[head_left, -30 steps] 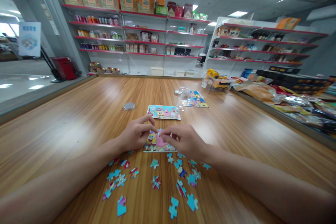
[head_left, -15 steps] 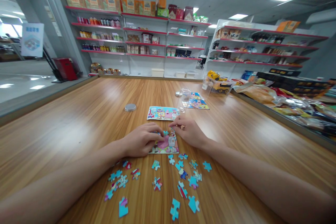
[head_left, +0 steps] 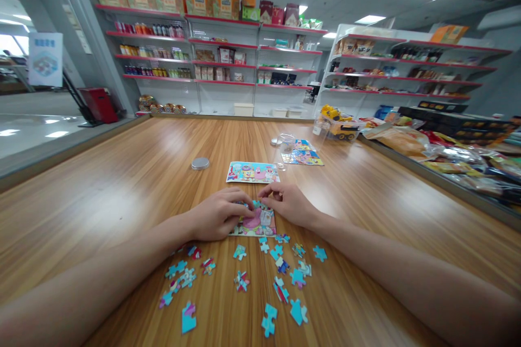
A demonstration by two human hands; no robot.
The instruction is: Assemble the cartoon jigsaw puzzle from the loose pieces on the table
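A partly joined jigsaw puzzle (head_left: 253, 222), with a pink figure and cartoon characters, lies flat on the wooden table. My left hand (head_left: 220, 214) rests over its left side, fingers apart and bent lightly, fingertips on the joined pieces. At its upper right edge, my right hand (head_left: 287, 203) pinches thumb and forefinger on what looks like a puzzle piece, mostly hidden by the fingers. Nearer me are several loose pieces, among them a blue corner piece (head_left: 188, 319) and a blue piece (head_left: 269, 320). Just behind the puzzle lies the picture card (head_left: 253, 172) with cartoon characters.
A round metal lid (head_left: 200, 164) sits left of the card. Behind on the right are a clear jar (head_left: 287, 143), another colourful puzzle (head_left: 305, 157) and a bin with yellow toy trucks (head_left: 341, 123). Packaged goods (head_left: 407, 141) line the right side; stocked shelves (head_left: 223, 59) stand beyond.
My right hand has shifted slightly left along the puzzle's top edge, fingertips closer to the joined part. My left hand stays on the puzzle. The whole view has tilted a little.
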